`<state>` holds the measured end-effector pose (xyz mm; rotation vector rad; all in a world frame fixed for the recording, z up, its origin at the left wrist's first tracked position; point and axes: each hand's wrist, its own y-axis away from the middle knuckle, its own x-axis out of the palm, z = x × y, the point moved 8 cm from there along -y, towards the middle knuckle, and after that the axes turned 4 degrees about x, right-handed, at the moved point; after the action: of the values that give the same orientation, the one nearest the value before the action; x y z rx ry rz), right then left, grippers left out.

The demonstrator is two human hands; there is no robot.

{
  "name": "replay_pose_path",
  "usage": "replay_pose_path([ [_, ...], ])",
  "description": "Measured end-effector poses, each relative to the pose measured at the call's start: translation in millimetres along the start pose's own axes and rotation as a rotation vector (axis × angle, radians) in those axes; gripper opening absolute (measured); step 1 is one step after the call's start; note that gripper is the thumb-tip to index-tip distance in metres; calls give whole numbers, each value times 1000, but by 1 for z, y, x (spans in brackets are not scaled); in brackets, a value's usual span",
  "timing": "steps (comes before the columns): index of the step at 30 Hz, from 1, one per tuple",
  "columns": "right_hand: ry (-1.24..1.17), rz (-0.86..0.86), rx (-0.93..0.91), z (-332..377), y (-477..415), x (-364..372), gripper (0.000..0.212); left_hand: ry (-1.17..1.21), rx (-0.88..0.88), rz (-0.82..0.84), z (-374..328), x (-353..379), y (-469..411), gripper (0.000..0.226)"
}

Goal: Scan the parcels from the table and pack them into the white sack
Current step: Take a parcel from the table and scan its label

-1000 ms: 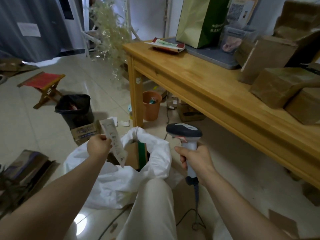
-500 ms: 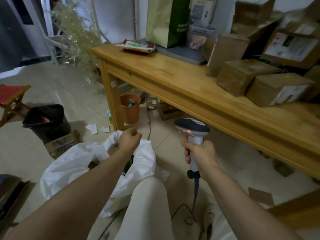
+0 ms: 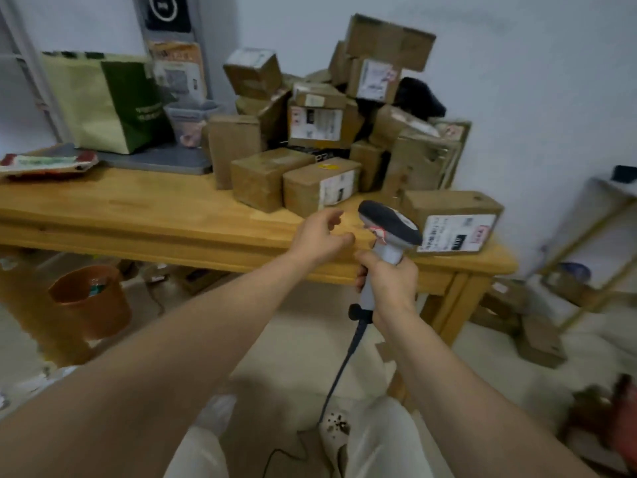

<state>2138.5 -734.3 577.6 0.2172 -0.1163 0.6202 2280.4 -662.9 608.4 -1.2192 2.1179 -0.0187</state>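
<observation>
Parcels (image 3: 315, 124) are heaped on the table (image 3: 138, 208), and the nearest box (image 3: 310, 184) sits just beyond the empty left hand (image 3: 319, 238), fingers loosely parted, which is closer than the right hand (image 3: 389, 288) gripping the scanner (image 3: 389, 222).

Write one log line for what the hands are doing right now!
left hand: empty, near table edge | right hand: grips scanner | parcels: piled on table
</observation>
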Motion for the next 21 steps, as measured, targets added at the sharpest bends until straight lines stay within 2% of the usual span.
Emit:
replay_pose_path([
  [3,-71,-80,-36,16,-13,-40,17,55,-12,160,-31,49,-23,88],
  [7,-116,-139,-68,16,-26,-80,14,124,-88,275,-48,91,-48,121],
  [12,-156,-187,-23,3,-41,-116,19,252,-219,327,-49,125,-65,139],
  [14,-141,-200,-16,-1,-45,-124,18,276,-205,275,-50,128,-67,128],
  [17,-133,-191,-17,-6,-48,-128,18,323,-185,221,-47,122,-67,91],
  [21,-35,-92,-37,-12,-44,-110,12,429,-202,162,-34,79,-64,55],
])
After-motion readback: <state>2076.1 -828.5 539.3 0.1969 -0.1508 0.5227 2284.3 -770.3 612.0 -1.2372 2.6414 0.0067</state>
